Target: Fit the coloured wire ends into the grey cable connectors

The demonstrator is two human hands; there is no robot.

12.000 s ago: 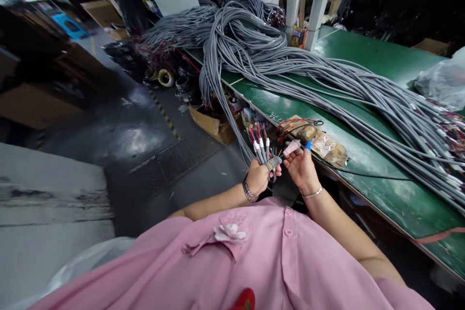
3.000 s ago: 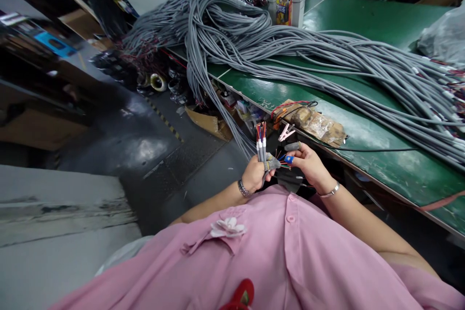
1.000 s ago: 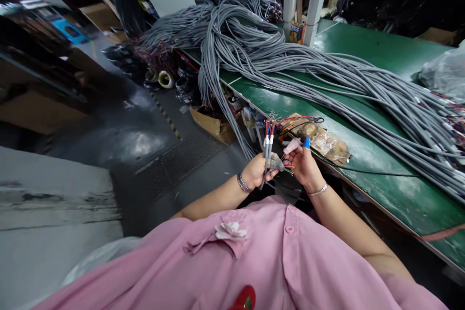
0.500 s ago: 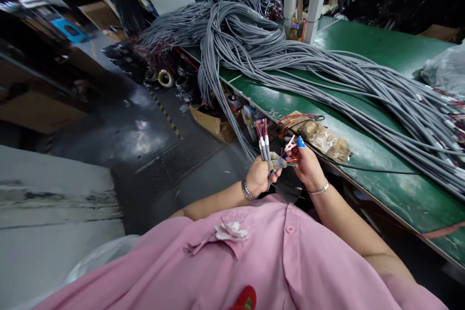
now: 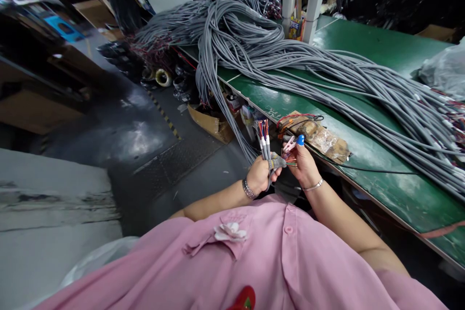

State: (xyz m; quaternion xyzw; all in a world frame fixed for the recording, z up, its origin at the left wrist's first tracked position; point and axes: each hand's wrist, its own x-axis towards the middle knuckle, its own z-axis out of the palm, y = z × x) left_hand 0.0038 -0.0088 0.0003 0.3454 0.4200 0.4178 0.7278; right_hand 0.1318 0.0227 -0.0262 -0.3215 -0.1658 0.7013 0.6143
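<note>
My left hand [image 5: 259, 174] is wrapped round several grey cables [image 5: 266, 151] whose stripped ends show coloured wires pointing up. A gray covering is on its thumb, which points right at some thin coloured wires [image 5: 290, 162]. My right hand [image 5: 303, 161], with a blue cover [image 5: 300, 140] on the thumb, is closed on a pale pink clip-like tool [image 5: 289, 145] beside those wires. Both hands are close together in front of the table edge.
Long grey cables [image 5: 250, 43] lie across the green table [image 5: 378, 41] and hang over its near edge. A taped brown block [image 5: 323, 140] with red and black wires sits near the edge. An open cardboard box [image 5: 210, 123] stands below, beside the floor walkway.
My right hand has shifted slightly left, nearer the wires by my left hand. The pink tool has turned a little. My left hand still holds the cables.
</note>
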